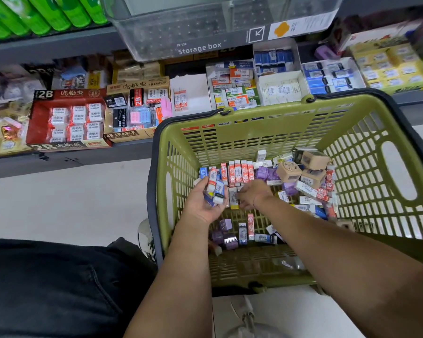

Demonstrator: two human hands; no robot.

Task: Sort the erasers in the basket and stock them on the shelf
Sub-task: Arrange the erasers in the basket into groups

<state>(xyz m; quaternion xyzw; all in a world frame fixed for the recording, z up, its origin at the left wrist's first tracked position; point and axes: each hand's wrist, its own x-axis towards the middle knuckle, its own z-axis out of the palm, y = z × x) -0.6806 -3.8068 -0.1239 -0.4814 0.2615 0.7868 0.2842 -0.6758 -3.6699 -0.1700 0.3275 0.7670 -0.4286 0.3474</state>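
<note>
floor (59, 203): pale, plain | shelf (95, 159): grey, probably metal | light: even

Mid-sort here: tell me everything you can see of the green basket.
The green basket looks like olive plastic, with slotted walls, an oval cut-out in the right wall and dark handles folded down round the rim. It sits open-topped right before the shelf. Loose erasers cover its far floor, with fewer nearer. Both hands are inside: the left hand holds several erasers, the right hand reaches into the pile.

Bright even light; soft shadows; wide-angle bending at edges; corners blurred.
</note>
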